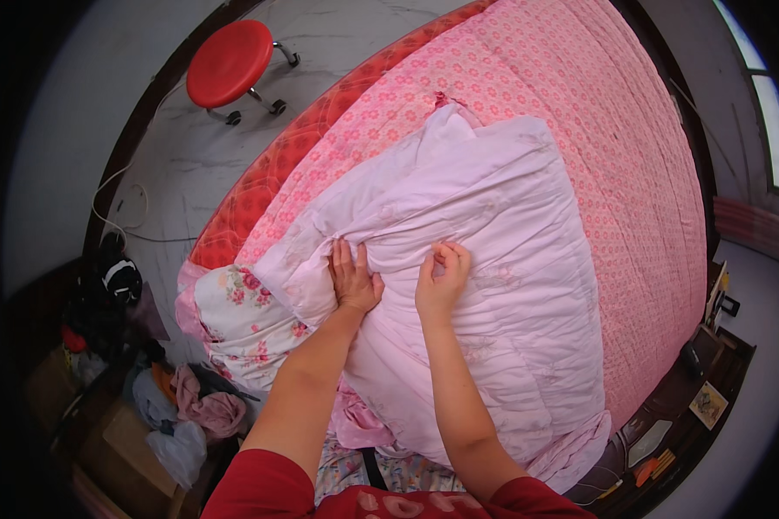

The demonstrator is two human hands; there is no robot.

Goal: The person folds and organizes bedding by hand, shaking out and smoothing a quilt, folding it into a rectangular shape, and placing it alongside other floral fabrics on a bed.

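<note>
A pale pink quilt (493,259), creased and folded, lies across the bed in front of me. My left hand (356,279) rests palm down on it, near its left part, with fingers stretched out and thumb apart. Deep wrinkles run from those fingertips across the cloth. Just to the right, my right hand (445,279) is over the quilt with its fingers curled toward the thumb. A small gap shows inside that curl, and no cloth is seen in it. Under the quilt's left corner is a white floral fabric bundle (253,324).
A pink flower-patterned bedsheet (636,259) covers the bed, whose red side (285,162) faces the floor. Beyond stands a red stool (230,63) on casters. Clothes (208,402) and a plastic bag (180,451) lie lower left. Small items line the dark headboard (649,415).
</note>
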